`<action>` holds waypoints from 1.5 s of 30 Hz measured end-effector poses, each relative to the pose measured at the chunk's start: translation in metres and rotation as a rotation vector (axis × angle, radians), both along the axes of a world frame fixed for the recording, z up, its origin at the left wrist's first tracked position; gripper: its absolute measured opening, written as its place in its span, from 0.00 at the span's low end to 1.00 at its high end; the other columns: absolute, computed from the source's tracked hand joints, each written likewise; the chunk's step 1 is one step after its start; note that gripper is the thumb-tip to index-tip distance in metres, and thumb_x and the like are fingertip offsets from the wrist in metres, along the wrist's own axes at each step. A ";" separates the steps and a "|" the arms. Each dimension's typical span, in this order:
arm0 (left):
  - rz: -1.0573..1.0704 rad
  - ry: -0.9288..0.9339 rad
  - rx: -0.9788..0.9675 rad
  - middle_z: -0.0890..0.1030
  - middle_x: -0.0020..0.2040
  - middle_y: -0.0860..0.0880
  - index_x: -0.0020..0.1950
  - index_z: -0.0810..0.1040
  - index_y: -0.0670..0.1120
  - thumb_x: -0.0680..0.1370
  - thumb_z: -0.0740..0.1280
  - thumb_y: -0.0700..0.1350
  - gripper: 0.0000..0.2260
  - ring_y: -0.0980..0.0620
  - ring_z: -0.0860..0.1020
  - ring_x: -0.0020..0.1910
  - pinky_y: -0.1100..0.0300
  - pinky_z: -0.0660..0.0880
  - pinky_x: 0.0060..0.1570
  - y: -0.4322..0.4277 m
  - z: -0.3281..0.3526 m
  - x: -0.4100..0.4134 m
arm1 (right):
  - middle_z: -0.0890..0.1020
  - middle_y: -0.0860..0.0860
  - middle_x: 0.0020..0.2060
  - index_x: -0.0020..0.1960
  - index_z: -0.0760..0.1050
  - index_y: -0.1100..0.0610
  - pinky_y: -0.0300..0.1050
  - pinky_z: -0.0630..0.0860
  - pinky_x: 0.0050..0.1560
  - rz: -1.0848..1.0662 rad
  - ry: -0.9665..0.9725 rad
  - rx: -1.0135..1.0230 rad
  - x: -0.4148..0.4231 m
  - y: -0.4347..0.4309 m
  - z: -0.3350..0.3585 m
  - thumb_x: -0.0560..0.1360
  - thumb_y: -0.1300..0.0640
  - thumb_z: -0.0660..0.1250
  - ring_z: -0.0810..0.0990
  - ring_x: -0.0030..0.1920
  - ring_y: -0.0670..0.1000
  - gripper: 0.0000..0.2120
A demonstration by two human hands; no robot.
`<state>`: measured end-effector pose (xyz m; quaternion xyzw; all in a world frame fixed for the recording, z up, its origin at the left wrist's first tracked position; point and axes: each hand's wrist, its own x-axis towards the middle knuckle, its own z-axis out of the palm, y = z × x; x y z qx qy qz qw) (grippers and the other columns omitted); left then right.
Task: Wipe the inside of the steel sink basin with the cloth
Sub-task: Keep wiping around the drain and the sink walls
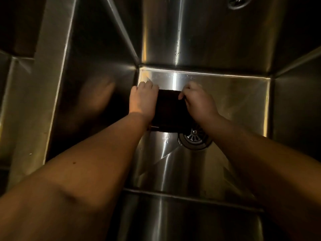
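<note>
Dark, nearly black, the cloth lies folded flat on the floor of the steel sink basin. It is close to the far wall, and its near edge is just beside the drain strainer. From my station I see the left hand over the cloth's left edge, fingers curled down around it. The right hand pinches the far right corner between thumb and bent fingers.

I judge this to be the wiping step itself, worked on the floor near the far-left corner. The next move, as I read it, calls for firm downward pressure and a drag across the floor toward the strainer. The walls would follow, since dark specks dot the back wall. A round fitting sits high on that wall, cut off by the frame. I can read no brand, label or writing anywhere.
</note>
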<state>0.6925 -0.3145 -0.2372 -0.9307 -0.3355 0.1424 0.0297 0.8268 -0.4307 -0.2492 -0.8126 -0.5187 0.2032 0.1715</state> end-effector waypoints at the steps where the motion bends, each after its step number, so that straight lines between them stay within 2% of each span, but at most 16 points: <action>1: 0.002 -0.003 0.031 0.71 0.62 0.46 0.62 0.69 0.47 0.77 0.60 0.39 0.14 0.45 0.69 0.60 0.53 0.66 0.55 0.000 -0.007 0.003 | 0.75 0.54 0.56 0.53 0.79 0.57 0.44 0.68 0.50 -0.012 -0.014 0.000 0.001 0.003 -0.005 0.73 0.66 0.62 0.70 0.60 0.55 0.12; 3: 0.017 -0.066 0.063 0.68 0.67 0.45 0.65 0.68 0.46 0.78 0.59 0.42 0.15 0.45 0.66 0.65 0.53 0.63 0.61 -0.005 -0.017 0.003 | 0.74 0.54 0.61 0.57 0.79 0.57 0.48 0.66 0.60 -0.034 -0.070 0.018 -0.003 0.003 -0.011 0.74 0.64 0.62 0.68 0.64 0.57 0.14; 6: 0.015 -0.266 -0.064 0.61 0.75 0.43 0.73 0.63 0.44 0.79 0.58 0.48 0.23 0.44 0.58 0.74 0.49 0.55 0.72 -0.033 -0.029 -0.013 | 0.74 0.56 0.65 0.61 0.77 0.58 0.52 0.63 0.65 -0.033 -0.070 0.118 -0.021 -0.014 -0.010 0.73 0.64 0.63 0.68 0.67 0.59 0.17; 9: 0.024 -0.210 -0.232 0.49 0.78 0.45 0.78 0.50 0.49 0.79 0.52 0.54 0.29 0.45 0.45 0.77 0.45 0.45 0.74 -0.063 -0.046 -0.033 | 0.71 0.58 0.68 0.67 0.73 0.60 0.53 0.64 0.67 0.012 -0.084 0.124 -0.034 -0.050 -0.015 0.73 0.64 0.65 0.67 0.70 0.59 0.21; 12: 0.099 -0.147 -0.270 0.44 0.79 0.47 0.77 0.42 0.53 0.78 0.48 0.60 0.30 0.46 0.38 0.76 0.43 0.41 0.73 -0.073 -0.067 -0.041 | 0.65 0.60 0.73 0.73 0.66 0.59 0.59 0.60 0.70 -0.037 -0.111 0.042 -0.024 -0.090 -0.032 0.75 0.59 0.66 0.61 0.73 0.60 0.27; 16: 0.141 -0.187 -0.207 0.48 0.79 0.46 0.78 0.46 0.54 0.76 0.47 0.62 0.31 0.43 0.43 0.76 0.42 0.43 0.72 -0.074 -0.077 -0.034 | 0.62 0.61 0.74 0.75 0.62 0.57 0.60 0.53 0.73 -0.190 -0.231 -0.070 0.005 -0.135 -0.057 0.77 0.48 0.60 0.58 0.74 0.61 0.29; 20: 0.212 -0.197 -0.148 0.49 0.78 0.45 0.78 0.50 0.52 0.77 0.48 0.62 0.31 0.42 0.45 0.77 0.42 0.44 0.72 -0.071 -0.078 -0.023 | 0.61 0.59 0.75 0.76 0.60 0.54 0.57 0.50 0.73 -0.169 -0.281 -0.079 0.018 -0.153 -0.072 0.78 0.42 0.53 0.56 0.75 0.58 0.29; 23: 0.245 -0.223 -0.148 0.49 0.78 0.44 0.78 0.51 0.52 0.78 0.50 0.60 0.30 0.41 0.45 0.77 0.41 0.44 0.72 -0.044 -0.078 -0.006 | 0.58 0.58 0.76 0.77 0.57 0.52 0.57 0.49 0.74 -0.213 -0.274 -0.066 0.022 -0.148 -0.078 0.79 0.42 0.52 0.53 0.76 0.58 0.29; 29: 0.193 -0.204 -0.125 0.46 0.79 0.45 0.78 0.48 0.52 0.80 0.51 0.60 0.30 0.41 0.42 0.76 0.41 0.43 0.72 -0.003 -0.082 0.010 | 0.57 0.59 0.76 0.77 0.58 0.55 0.56 0.48 0.74 -0.266 -0.291 -0.099 0.023 -0.139 -0.074 0.78 0.43 0.50 0.52 0.76 0.59 0.30; 33: 0.197 -0.239 -0.143 0.47 0.79 0.44 0.78 0.49 0.52 0.79 0.51 0.59 0.29 0.41 0.43 0.76 0.40 0.42 0.72 -0.022 -0.082 -0.001 | 0.57 0.60 0.76 0.77 0.57 0.55 0.57 0.49 0.74 -0.265 -0.316 -0.115 0.022 -0.139 -0.073 0.78 0.43 0.50 0.53 0.76 0.60 0.31; 37: 0.303 -0.239 -0.164 0.49 0.78 0.44 0.78 0.52 0.51 0.80 0.53 0.57 0.28 0.40 0.45 0.76 0.40 0.45 0.71 -0.072 -0.076 -0.028 | 0.57 0.59 0.76 0.77 0.56 0.55 0.56 0.48 0.74 -0.265 -0.303 -0.129 0.022 -0.138 -0.072 0.78 0.42 0.49 0.52 0.77 0.59 0.31; 40: 0.319 -0.182 -0.212 0.49 0.78 0.43 0.78 0.52 0.50 0.78 0.49 0.60 0.30 0.40 0.45 0.76 0.39 0.45 0.71 -0.104 -0.071 -0.047 | 0.56 0.58 0.77 0.78 0.55 0.54 0.55 0.47 0.74 -0.272 -0.290 -0.136 0.022 -0.138 -0.073 0.78 0.41 0.48 0.51 0.77 0.57 0.31; 45: 0.297 -0.161 -0.191 0.50 0.78 0.43 0.78 0.53 0.51 0.77 0.49 0.60 0.30 0.39 0.46 0.76 0.39 0.45 0.71 -0.090 -0.073 -0.040 | 0.56 0.57 0.77 0.78 0.55 0.53 0.55 0.47 0.74 -0.274 -0.298 -0.129 0.024 -0.140 -0.076 0.79 0.41 0.49 0.51 0.77 0.57 0.31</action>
